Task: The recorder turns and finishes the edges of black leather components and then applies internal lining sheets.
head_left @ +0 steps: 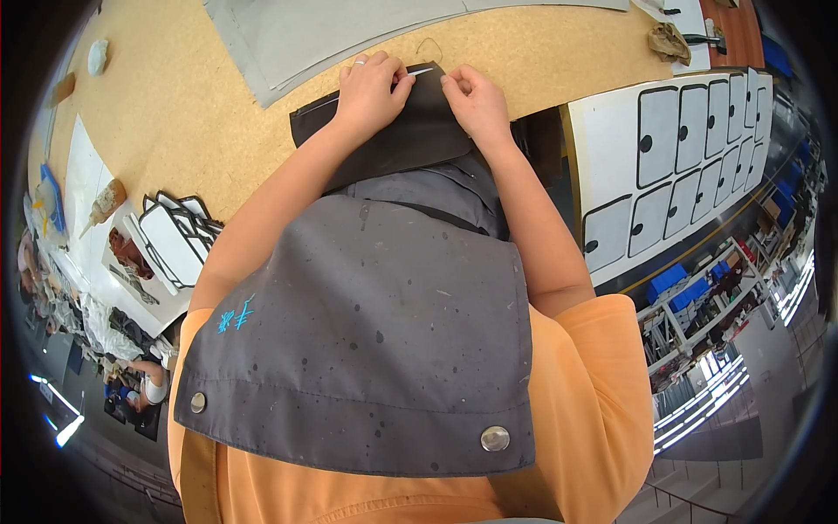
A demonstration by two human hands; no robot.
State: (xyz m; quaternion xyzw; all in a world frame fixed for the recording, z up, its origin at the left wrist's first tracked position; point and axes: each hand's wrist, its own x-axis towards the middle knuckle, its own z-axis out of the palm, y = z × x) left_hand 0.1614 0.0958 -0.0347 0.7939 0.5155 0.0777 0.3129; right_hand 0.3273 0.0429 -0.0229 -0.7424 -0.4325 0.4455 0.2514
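Note:
A black sheet (367, 148) of leather-like material lies at the table's near edge, a thin white strip (422, 72) along its upper part. My left hand (371, 92) rests on it with curled fingers, thumb and finger closed near the strip's left end. My right hand (476, 105) pinches the sheet's upper right corner. A loose loop of thin cord or wire (428, 44) lies just beyond. Below my hands is a spotted grey apron (367, 306) with metal snaps.
Large grey sheets (349, 35) lie on the wooden table (166, 79). A glue-like bottle (105, 205) and stacked black-edged pieces (175, 240) sit left. A white board (655, 166) with similar pieces stands right, crumpled brown paper (668, 44) above it. A co-worker (144, 384) is at lower left.

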